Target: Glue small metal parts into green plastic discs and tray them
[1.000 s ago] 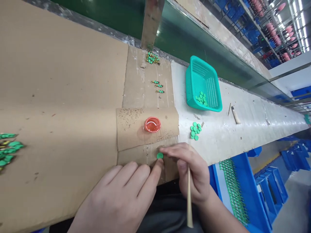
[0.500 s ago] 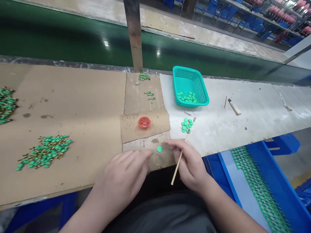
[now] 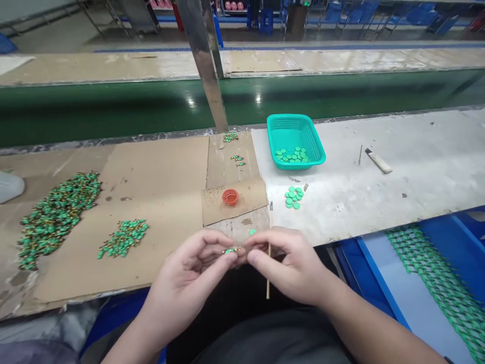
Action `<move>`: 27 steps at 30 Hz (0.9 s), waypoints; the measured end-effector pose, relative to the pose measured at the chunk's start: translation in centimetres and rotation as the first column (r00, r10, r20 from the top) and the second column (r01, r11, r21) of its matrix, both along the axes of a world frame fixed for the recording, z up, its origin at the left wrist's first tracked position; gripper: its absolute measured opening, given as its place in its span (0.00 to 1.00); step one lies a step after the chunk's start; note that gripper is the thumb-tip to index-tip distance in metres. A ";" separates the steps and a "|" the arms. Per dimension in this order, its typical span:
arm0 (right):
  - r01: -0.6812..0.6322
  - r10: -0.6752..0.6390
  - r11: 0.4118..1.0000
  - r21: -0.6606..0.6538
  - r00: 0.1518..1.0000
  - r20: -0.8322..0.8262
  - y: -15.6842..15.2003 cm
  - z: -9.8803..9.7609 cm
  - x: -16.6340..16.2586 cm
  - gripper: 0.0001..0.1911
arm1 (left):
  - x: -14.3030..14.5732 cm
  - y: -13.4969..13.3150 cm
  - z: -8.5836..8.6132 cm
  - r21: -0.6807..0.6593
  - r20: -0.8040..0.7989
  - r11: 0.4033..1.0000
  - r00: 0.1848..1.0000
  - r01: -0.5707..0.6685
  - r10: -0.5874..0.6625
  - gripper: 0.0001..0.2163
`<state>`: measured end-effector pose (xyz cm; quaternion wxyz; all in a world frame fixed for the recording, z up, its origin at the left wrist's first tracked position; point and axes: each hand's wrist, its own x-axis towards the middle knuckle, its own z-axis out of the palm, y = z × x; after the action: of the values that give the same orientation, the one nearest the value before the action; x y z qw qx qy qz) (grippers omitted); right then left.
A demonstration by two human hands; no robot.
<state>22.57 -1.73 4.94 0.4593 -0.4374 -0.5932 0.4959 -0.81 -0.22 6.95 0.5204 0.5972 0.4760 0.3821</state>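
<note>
The scene is bright and evenly lit, the light seemingly from overhead: two small white glare spots sit on the glossy green conveyor belt (image 3: pixel 191 102), and a pale sheen runs down the steel post (image 3: pixel 204 55). Shadows stay faint, with only a soft dark edge under the teal basket (image 3: pixel 295 136). The wide lens stretches the frame's outer parts, so the bench (image 3: pixel 394 202) edge slopes and the post leans. The left hand (image 3: pixel 182 273) and right hand (image 3: pixel 291 268) look slightly soft, the tiny piece (image 3: pixel 232 250) between them is blurred, and the far racks (image 3: pixel 341 12) are too small and soft to read.
</note>
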 end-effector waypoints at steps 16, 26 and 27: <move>-0.254 -0.032 0.858 -0.447 0.841 -0.539 1.0 0.7 -0.2 0.18 | 2.7 -0.6 -2.5 -0.105 0.321 0.994 0.946 0.001 0.034 0.11; 0.030 -0.030 1.000 0.006 0.999 -0.022 1.4 -1.7 3.9 0.21 | 1.4 1.4 -2.9 0.166 -0.191 0.969 0.958 -0.182 0.212 0.16; 0.037 -0.037 0.998 0.042 0.999 -0.008 1.6 -1.8 4.0 0.23 | 1.5 1.5 -3.1 0.187 -0.237 0.970 0.951 -0.154 0.197 0.16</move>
<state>26.62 -0.09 3.15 0.4797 -0.4366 -0.5936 0.4764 0.67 1.27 3.89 0.3673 0.6377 0.5563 0.3859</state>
